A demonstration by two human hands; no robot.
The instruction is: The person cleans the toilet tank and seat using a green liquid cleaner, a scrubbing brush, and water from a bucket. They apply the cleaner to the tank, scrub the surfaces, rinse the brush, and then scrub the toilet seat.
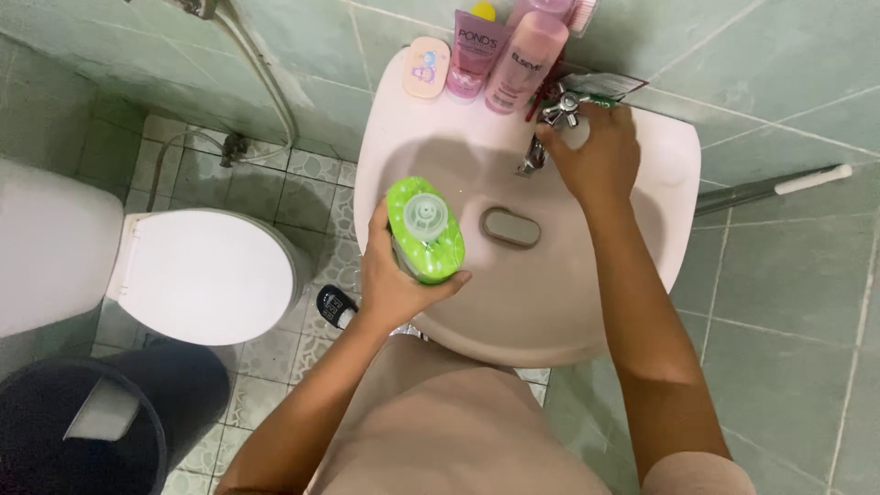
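Note:
My left hand [392, 280] grips a green bottle [424, 229] with a clear open neck on top, held upright over the left part of the white washbasin [660, 197]. My right hand [598, 160] rests on the chrome tap [559, 107] at the back of the basin, fingers curled by its cross handle and spout. A grey oval drain plug [511, 227] lies in the middle of the bowl, between my two hands.
Pink tubes and bottles [524, 60] and a small pale soap case [426, 69] stand on the basin's back ledge. A white toilet [206, 275] with closed lid is at left, a dark bin [82, 431] at lower left. Green tiled walls surround everything.

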